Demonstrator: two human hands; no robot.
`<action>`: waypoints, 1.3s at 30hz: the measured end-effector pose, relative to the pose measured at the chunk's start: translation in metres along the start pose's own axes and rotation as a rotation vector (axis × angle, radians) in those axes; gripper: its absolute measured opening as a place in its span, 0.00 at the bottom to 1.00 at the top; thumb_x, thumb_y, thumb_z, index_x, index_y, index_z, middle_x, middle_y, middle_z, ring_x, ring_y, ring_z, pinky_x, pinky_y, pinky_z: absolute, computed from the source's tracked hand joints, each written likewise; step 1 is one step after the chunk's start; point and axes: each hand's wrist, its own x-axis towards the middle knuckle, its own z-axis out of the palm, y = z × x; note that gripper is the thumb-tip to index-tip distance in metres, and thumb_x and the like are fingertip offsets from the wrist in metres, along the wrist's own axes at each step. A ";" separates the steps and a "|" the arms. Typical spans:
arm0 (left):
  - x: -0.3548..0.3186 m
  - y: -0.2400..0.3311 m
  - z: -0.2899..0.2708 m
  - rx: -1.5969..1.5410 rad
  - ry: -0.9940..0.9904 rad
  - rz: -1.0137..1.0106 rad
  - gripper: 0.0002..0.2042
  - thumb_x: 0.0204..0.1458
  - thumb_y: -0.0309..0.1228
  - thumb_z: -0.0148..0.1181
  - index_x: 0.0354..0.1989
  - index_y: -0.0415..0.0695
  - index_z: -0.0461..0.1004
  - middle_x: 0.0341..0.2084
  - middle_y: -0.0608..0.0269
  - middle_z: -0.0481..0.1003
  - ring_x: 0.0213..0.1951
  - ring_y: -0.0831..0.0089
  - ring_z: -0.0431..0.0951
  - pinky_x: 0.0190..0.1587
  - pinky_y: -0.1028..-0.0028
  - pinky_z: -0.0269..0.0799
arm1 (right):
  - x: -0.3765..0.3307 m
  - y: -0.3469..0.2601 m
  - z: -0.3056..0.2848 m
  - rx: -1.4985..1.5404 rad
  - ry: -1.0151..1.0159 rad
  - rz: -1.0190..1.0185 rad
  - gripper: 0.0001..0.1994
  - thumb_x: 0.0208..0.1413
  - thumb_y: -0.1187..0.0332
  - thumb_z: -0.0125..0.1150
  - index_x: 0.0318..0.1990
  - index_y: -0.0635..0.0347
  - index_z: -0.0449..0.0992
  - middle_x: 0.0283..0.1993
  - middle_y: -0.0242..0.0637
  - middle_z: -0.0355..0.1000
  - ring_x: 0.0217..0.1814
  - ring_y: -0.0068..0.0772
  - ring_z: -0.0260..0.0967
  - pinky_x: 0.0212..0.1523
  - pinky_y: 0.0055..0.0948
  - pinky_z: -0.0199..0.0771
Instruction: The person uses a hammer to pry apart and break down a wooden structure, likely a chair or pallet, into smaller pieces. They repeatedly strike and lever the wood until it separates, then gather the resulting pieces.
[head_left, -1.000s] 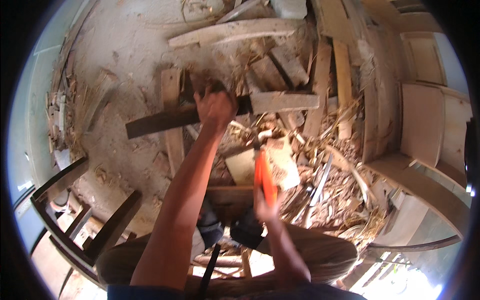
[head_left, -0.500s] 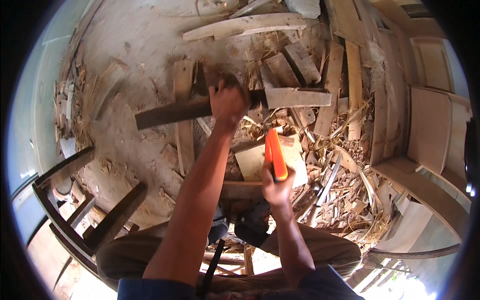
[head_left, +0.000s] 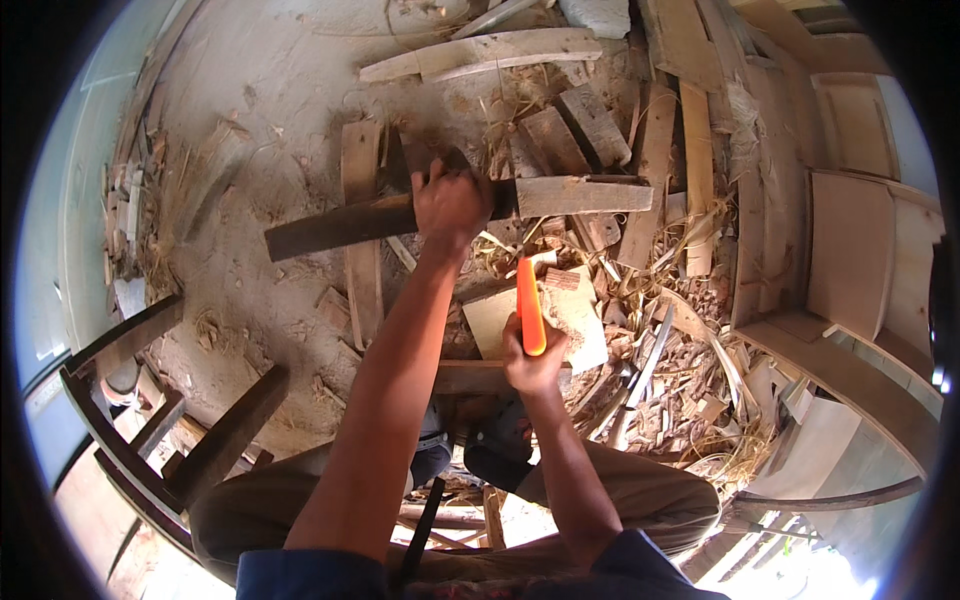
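The left of the hands (head_left: pixel 453 205) curls over the middle of a wooden bar (head_left: pixel 335 230), which lies across a plank (head_left: pixel 361 215) on the dusty floor (head_left: pixel 250 110). The right hand (head_left: pixel 533 365) grips an orange tool handle (head_left: pixel 532 318) above a pale board (head_left: pixel 485 322). Toward the floor's right edge spread wood chips and shavings (head_left: pixel 680 385); a curved timber (head_left: pixel 500 54) lies near its far edge. A dark slatted wooden frame (head_left: pixel 232 432) stands at the near left corner, wooden panels (head_left: pixel 850 250) along the right edge.
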 end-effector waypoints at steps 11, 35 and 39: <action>-0.010 -0.024 -0.009 -0.147 -0.169 0.404 0.25 0.51 0.38 0.60 0.56 0.39 0.71 0.47 0.49 0.73 0.54 0.54 0.72 0.59 0.55 0.63 | 0.000 0.022 -0.005 0.302 0.008 0.142 0.07 0.48 0.84 0.56 0.34 0.66 0.76 0.24 0.31 0.70 0.25 0.21 0.67 0.28 0.25 0.68; 0.020 0.013 -0.034 0.150 -0.665 0.248 0.20 0.40 0.35 0.67 0.45 0.44 0.79 0.42 0.49 0.81 0.48 0.53 0.81 0.55 0.59 0.74 | 0.003 -0.027 0.001 0.210 0.118 0.025 0.10 0.62 0.70 0.64 0.42 0.70 0.77 0.24 0.37 0.74 0.27 0.16 0.66 0.29 0.26 0.70; 0.012 0.009 -0.030 0.149 -0.659 0.235 0.20 0.44 0.33 0.66 0.46 0.39 0.76 0.45 0.47 0.80 0.50 0.55 0.81 0.56 0.60 0.73 | 0.006 -0.053 0.010 0.149 0.152 0.053 0.08 0.60 0.71 0.64 0.39 0.70 0.77 0.22 0.38 0.73 0.24 0.19 0.66 0.27 0.28 0.70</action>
